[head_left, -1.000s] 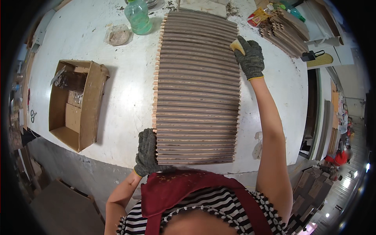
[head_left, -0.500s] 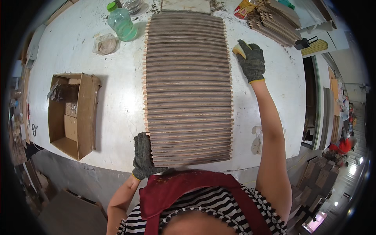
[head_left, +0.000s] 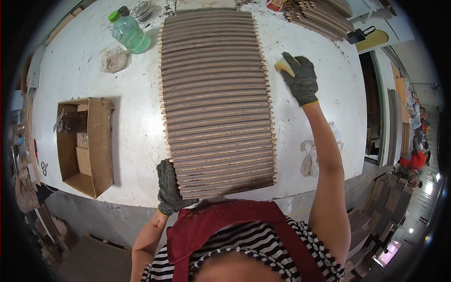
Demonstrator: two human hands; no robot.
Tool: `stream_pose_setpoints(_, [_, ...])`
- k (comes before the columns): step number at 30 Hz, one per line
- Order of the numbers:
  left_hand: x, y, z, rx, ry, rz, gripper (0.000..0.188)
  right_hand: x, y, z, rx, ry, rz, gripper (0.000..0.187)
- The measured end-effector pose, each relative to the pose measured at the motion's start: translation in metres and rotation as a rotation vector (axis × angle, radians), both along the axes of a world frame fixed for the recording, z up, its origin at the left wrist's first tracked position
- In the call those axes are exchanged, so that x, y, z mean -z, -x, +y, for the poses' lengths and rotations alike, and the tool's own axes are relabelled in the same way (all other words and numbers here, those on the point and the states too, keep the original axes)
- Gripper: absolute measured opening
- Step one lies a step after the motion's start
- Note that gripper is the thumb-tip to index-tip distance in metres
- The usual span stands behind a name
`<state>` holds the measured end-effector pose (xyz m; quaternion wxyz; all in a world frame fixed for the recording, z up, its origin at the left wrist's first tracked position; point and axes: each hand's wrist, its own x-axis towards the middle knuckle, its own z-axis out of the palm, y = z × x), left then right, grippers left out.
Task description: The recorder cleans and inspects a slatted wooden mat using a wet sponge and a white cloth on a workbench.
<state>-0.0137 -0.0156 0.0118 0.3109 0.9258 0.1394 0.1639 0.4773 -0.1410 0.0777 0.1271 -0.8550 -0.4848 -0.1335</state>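
Observation:
A long row of narrow grey-brown wooden planks (head_left: 213,94) lies side by side on the white table, their pale tongued ends forming ragged left and right edges. At the near left corner, my left hand (head_left: 168,185), in a dark grey knit glove, rests against the planks. Its fingers stretch along their left ends, while the thumb side runs along the nearest plank. To the right of the row, my gloved right hand (head_left: 301,82) is closed on a small yellowish pad (head_left: 284,66), just above the table and apart from the planks. Its exact kind is unclear.
On the left stands an open cardboard box (head_left: 101,148) holding a dark wrapped block. Farther back are a green-capped bottle (head_left: 130,33) and a clear plastic packet (head_left: 115,59). Stacked planks (head_left: 314,19) and a black-handled tool (head_left: 361,35) lie back right, crumpled white material (head_left: 308,160) near right.
My view has shifted, so the planks and the box appear farther left. My right hand sits slightly nearer to me and a little farther from the planks. My left hand keeps its place at the corner.

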Motion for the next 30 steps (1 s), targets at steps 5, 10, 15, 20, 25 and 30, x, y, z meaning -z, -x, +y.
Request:
stream_pose_setpoints(5, [-0.004,0.003,0.005,0.004,0.061,0.033,0.125,0.016,0.114,-0.019,-0.642,0.013,0.213,0.042])
stream_pose_setpoints(10, [-0.026,0.002,0.015,0.002,0.481,0.015,0.089,0.01,0.057,-0.027,-0.528,-0.113,0.045,0.04])
stream_pose_setpoints(15, [-0.021,-0.044,0.061,-0.139,0.642,-0.158,0.067,-0.001,0.022,-0.014,-0.13,-0.218,-0.013,0.047])
stream_pose_setpoints(20, [-0.009,-0.116,0.12,-0.318,0.839,-0.381,0.049,-0.025,0.175,0.047,-0.782,0.163,0.604,0.044])
stream_pose_setpoints(25, [0.02,-0.157,0.163,-0.221,0.855,-0.405,0.051,0.017,0.113,0.127,-0.936,-0.184,0.353,0.041])
stream_pose_setpoints(30, [0.02,-0.164,0.165,-0.275,0.74,-0.339,0.049,0.0,0.005,0.157,-0.246,-0.161,0.02,0.046])
